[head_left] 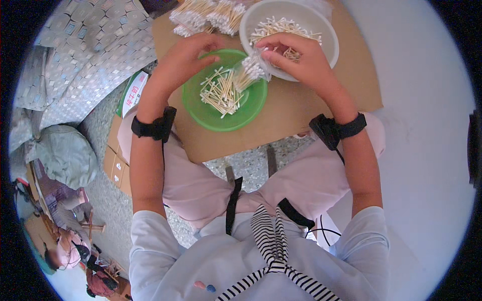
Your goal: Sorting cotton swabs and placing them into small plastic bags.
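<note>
We pinch a small clear packet of cotton swabs (252,70) in our right hand (296,57), fingers closed on it over the green bowl's (211,118) rim — probably so strays land among its loose swabs. Our left hand (183,57) hovers curled beside it; its grip we cannot tell. The white bowl (326,45) holds more.

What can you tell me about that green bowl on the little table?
The green bowl is round, shallow and looks like shiny plastic. It sits upright on a brown board table, just left of a white bowl. A loose heap of cotton swabs with pale wooden sticks lies inside it. The left hand rests over its far rim, and the right hand holds a small bundle of swabs above its right side.
</note>
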`<state>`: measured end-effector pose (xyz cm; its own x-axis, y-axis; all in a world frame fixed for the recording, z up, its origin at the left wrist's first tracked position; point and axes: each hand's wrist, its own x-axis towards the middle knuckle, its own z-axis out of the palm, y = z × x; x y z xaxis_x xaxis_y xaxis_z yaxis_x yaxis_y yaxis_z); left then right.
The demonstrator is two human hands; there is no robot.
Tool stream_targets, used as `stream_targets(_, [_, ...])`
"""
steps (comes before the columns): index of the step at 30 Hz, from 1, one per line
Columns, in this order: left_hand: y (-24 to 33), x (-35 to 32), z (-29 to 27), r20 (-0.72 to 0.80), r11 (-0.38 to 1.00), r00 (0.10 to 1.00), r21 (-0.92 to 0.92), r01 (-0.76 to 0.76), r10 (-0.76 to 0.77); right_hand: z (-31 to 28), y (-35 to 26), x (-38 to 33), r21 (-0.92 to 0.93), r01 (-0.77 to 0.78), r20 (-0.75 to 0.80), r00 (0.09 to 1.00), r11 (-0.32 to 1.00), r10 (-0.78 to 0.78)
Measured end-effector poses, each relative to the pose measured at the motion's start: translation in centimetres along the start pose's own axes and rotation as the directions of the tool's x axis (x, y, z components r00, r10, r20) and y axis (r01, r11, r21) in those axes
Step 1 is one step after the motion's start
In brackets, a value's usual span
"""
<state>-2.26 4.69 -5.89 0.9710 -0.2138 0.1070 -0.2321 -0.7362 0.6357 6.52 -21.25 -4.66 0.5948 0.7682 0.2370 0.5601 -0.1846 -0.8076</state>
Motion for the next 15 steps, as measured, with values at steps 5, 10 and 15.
stream_targets(5, [0.0, 0.3, 0.6, -0.050, 0.983, 0.991, 0.131, 0.131, -0.125, 0.7, -0.4, 0.0, 0.147, -0.093, -0.022, 0.995, 0.985, 0.097])
stream_targets(10, [0.6, 0.4, 0.6, -0.203, 0.932, 0.954, 0.244, 0.268, -0.222, 0.9, -0.1, 0.1, 0.106, -0.092, -0.079, 0.992, 0.990, 0.100])
stream_targets(15, [0.6, 1.2, 0.8, -0.309, 0.958, 0.946, 0.287, -0.008, 0.100, 1.2, 0.3, 0.1, 0.097, -0.030, -0.088, 0.995, 0.995, 0.038])
